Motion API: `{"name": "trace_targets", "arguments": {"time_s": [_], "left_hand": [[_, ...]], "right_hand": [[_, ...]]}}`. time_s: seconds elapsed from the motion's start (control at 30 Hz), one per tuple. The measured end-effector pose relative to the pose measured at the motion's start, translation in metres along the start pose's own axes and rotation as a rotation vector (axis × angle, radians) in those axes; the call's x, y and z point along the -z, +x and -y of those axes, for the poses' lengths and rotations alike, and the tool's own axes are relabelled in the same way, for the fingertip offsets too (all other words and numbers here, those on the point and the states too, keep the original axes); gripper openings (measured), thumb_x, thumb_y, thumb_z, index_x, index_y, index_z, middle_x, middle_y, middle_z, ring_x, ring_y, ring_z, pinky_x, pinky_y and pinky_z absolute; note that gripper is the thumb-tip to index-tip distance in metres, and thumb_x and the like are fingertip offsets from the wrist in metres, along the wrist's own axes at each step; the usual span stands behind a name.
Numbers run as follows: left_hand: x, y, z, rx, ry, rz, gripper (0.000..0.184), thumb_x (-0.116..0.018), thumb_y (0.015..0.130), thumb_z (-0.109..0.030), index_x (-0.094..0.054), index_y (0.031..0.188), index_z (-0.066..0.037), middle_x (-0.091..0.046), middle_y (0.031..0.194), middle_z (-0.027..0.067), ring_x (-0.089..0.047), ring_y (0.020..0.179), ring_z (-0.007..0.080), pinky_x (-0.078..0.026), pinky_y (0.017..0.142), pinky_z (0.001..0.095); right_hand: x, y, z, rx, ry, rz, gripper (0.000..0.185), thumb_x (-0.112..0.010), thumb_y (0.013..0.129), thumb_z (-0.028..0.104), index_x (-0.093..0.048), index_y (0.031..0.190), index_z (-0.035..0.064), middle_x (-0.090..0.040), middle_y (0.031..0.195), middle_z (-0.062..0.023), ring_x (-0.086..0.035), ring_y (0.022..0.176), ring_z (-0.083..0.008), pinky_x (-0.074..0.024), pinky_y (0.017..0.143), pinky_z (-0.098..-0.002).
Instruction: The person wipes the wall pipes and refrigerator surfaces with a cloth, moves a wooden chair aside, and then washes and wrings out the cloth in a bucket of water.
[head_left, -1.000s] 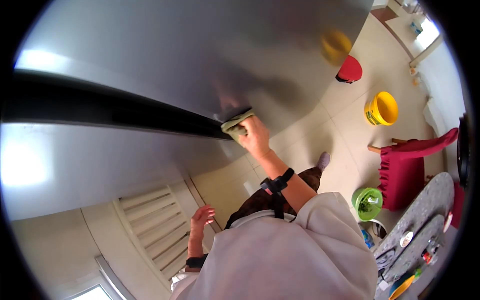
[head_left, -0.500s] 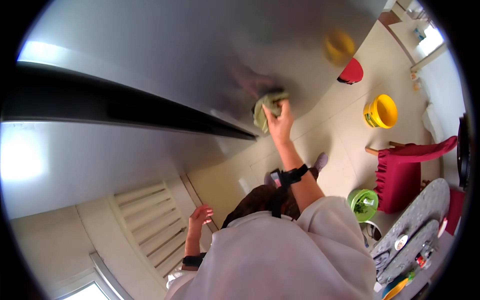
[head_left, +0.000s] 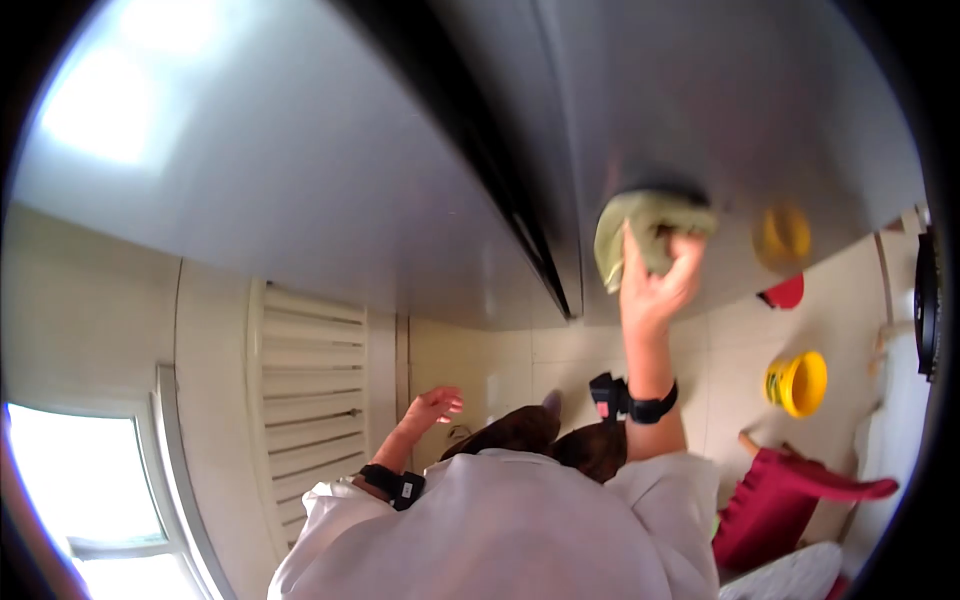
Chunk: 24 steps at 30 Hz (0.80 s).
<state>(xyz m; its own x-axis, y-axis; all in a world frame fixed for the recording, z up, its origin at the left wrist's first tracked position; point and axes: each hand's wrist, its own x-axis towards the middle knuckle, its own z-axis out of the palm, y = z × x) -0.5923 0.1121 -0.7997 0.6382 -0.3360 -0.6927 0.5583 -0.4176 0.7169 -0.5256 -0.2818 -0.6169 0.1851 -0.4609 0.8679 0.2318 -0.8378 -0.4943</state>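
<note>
Clamped on a green cloth (head_left: 648, 212), the right hand (head_left: 655, 288) holds it against a grey door (head_left: 770, 110), index finger extended along the fabric. Just left of this grip, a dark groove (head_left: 495, 170) runs slantwise. Lower left of it, well apart, the left hand (head_left: 432, 408) hangs with fingers loosely bent and parted, near white slats (head_left: 312, 373). Lower right of the grip stand a yellow bucket (head_left: 777, 383) and, farther below, a red chair (head_left: 768, 508).

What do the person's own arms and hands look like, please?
The left hand and right hand are bare. Black straps circle both forearms; the left box bears a small white label, the right a pinkish patch. The sleeves are loose and pale.
</note>
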Motion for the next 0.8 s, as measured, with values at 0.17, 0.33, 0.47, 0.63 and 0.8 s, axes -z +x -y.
{"name": "trace_targets", "arguments": {"time_s": [0.17,0.33,0.47,0.63,0.8], "left_hand": [[-0.004,0.005,0.020,0.026,-0.047,0.011,0.028,-0.049,0.094,-0.012,-0.054,0.121,-0.008,-0.064,0.107,0.0048,-0.061,0.099,0.0149,-0.051,0.076,0.0288],[-0.010,0.013,0.032,-0.010,-0.061,-0.037,0.029,-0.049,0.093,-0.010,-0.054,0.121,-0.008,-0.065,0.105,0.0054,-0.062,0.095,0.0148,-0.052,0.073,0.0276],[-0.020,0.033,0.035,-0.125,-0.162,0.003,0.029,-0.049,0.093,-0.009,-0.054,0.121,-0.007,-0.065,0.105,0.0058,-0.063,0.094,0.0149,-0.052,0.072,0.0270],[-0.022,0.028,0.042,-0.113,-0.231,-0.068,0.030,-0.048,0.091,-0.007,-0.055,0.120,-0.007,-0.065,0.105,0.0061,-0.063,0.094,0.0157,-0.052,0.073,0.0273],[-0.007,0.013,0.062,-0.106,-0.276,-0.114,0.031,-0.050,0.090,-0.008,-0.055,0.120,-0.007,-0.065,0.104,0.0057,-0.063,0.094,0.0164,-0.051,0.072,0.0277]], "right_hand": [[0.008,-0.116,-0.042,-0.112,-0.161,0.298,0.027,-0.075,0.070,0.013,-0.052,0.083,0.0066,-0.058,0.079,-0.0106,-0.057,0.065,-0.0311,-0.0455,0.056,-0.0381],[0.000,-0.043,0.047,-0.100,0.209,0.383,0.025,-0.076,0.072,0.013,-0.055,0.083,0.0044,-0.061,0.077,-0.0119,-0.062,0.066,-0.0270,-0.0492,0.057,-0.0349],[-0.052,0.021,0.111,0.054,0.250,0.343,0.033,-0.076,0.069,0.016,-0.054,0.093,0.0079,-0.057,0.082,-0.0084,-0.058,0.065,-0.0297,-0.0467,0.053,-0.0359],[-0.060,-0.054,0.071,-0.002,0.127,0.359,0.029,-0.072,0.069,0.010,-0.052,0.090,0.0104,-0.056,0.080,-0.0075,-0.059,0.066,-0.0293,-0.0480,0.053,-0.0369],[-0.026,-0.178,-0.009,-0.348,-0.238,0.895,0.035,-0.072,0.071,0.020,-0.052,0.098,0.0093,-0.063,0.090,-0.0142,-0.063,0.080,-0.0342,-0.0512,0.067,-0.0417]]}}
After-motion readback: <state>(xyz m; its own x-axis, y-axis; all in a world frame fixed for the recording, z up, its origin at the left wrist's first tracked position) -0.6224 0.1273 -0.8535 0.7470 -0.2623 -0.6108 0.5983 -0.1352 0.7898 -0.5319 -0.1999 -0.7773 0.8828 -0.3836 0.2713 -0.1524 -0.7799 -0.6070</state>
